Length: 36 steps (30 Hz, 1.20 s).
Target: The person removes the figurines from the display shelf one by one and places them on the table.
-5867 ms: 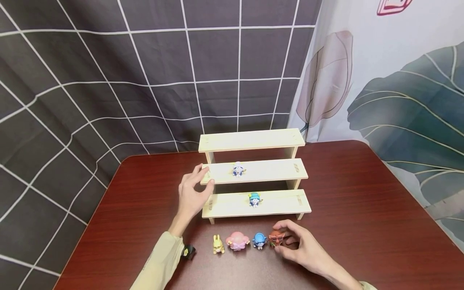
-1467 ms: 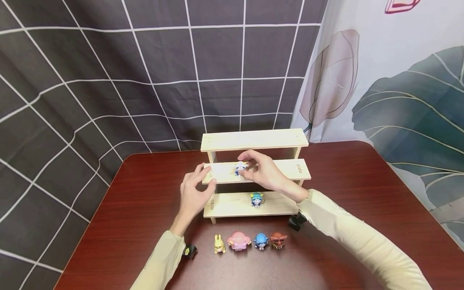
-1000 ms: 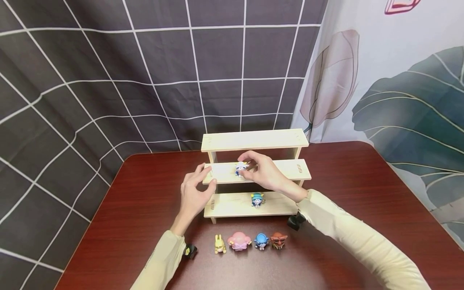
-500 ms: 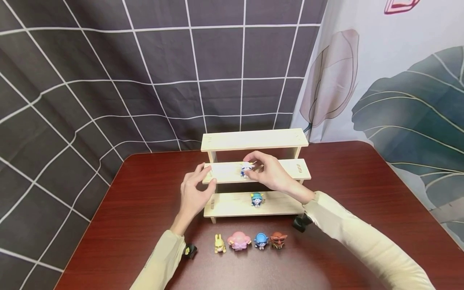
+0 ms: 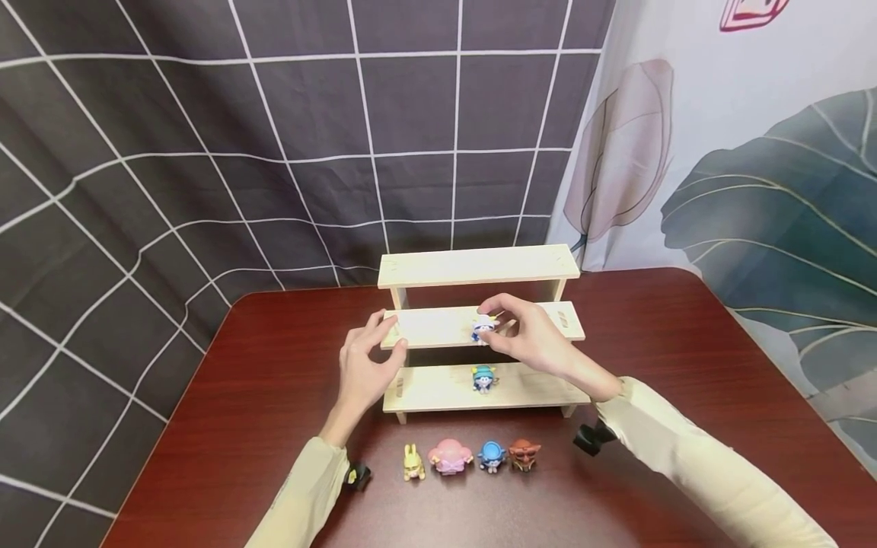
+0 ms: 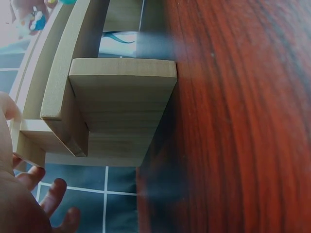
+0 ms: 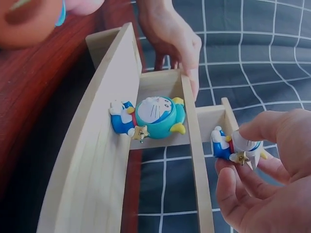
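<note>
My right hand [image 5: 533, 339] pinches a small white-headed, blue-bodied cat figurine [image 5: 483, 328] between thumb and fingers on the middle step of a pale wooden three-step stand [image 5: 438, 329]. Seen from the right wrist, the figurine [image 7: 223, 145] has a gold star at its front. At the left end of that same step, my left hand [image 5: 366, 364] grips the board, thumb at the front edge and index finger at the back. On the bottom step sits a teal-hooded cat figurine [image 5: 483, 378], almost directly below the white one.
In front of the stand, a row on the dark red table [image 5: 260, 426] holds a yellow rabbit figurine [image 5: 413, 464], a pink figurine [image 5: 450, 457], a blue one [image 5: 491, 456] and a reddish-brown one with glasses [image 5: 524, 455]. A grey checked curtain [image 5: 301, 190] hangs behind.
My right hand has gone from the reddish-brown figurine up to the white-headed one, and has shifted it rightward along the middle step. The left hand keeps its place.
</note>
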### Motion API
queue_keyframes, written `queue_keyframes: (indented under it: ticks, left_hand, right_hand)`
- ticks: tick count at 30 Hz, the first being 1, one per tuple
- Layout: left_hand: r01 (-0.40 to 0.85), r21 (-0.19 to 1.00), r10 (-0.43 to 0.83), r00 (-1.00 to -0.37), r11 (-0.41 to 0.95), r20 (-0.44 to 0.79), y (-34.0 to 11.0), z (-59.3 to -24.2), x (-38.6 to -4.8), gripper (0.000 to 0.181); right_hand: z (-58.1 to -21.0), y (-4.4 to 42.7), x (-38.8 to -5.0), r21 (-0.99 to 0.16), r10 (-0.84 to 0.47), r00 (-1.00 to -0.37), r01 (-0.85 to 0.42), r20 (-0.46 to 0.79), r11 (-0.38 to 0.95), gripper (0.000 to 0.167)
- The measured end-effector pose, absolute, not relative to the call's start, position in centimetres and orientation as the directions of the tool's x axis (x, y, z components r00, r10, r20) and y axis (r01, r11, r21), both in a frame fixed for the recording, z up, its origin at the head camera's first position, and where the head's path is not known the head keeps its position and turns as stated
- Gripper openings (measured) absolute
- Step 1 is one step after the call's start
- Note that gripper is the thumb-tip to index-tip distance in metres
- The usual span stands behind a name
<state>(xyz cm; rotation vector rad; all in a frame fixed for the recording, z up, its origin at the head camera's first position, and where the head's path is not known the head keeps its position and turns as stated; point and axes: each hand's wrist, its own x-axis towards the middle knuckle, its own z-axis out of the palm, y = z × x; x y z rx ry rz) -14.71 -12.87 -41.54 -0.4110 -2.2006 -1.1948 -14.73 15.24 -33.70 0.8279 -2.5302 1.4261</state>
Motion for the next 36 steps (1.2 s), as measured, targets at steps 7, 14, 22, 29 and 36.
queue_keyframes:
  ticks: [7,14,22,29,36]
  left_hand:
    - [0.521,0.654,-0.014,-0.776,0.548,0.63,-12.9,-41.6,-14.7,0.04]
    - [0.52,0.653,-0.008,-0.779,0.55,0.627,-12.8,-41.5,-14.6,0.04]
    - [0.527,0.65,-0.011,-0.772,0.548,0.636,-12.9,-41.6,-14.7,0.04]
    - [0.524,0.653,-0.012,-0.775,0.547,0.632,-12.8,-41.5,-14.6,0.04]
    - [0.523,0.655,-0.011,-0.777,0.546,0.629,-12.9,-41.6,-14.7,0.04]
  right_hand:
    - [-33.8,16.2,-13.5,-0.738,-0.392,-0.841,-0.525,0.373,0.424,0.03]
    - [-34.3,17.2,-12.5,-0.707,-0.402,-0.824,-0.556,0.399,0.437,0.027]
    - [-34.5,18.2,-10.9,-0.705,-0.394,-0.835,-0.541,0.384,0.46,0.031]
    - [-35.1,18.9,-9.7,-0.692,-0.388,-0.837,-0.541,0.385,0.478,0.033]
    - [-35.5,19.5,-8.7,-0.683,-0.39,-0.831,-0.551,0.396,0.48,0.035]
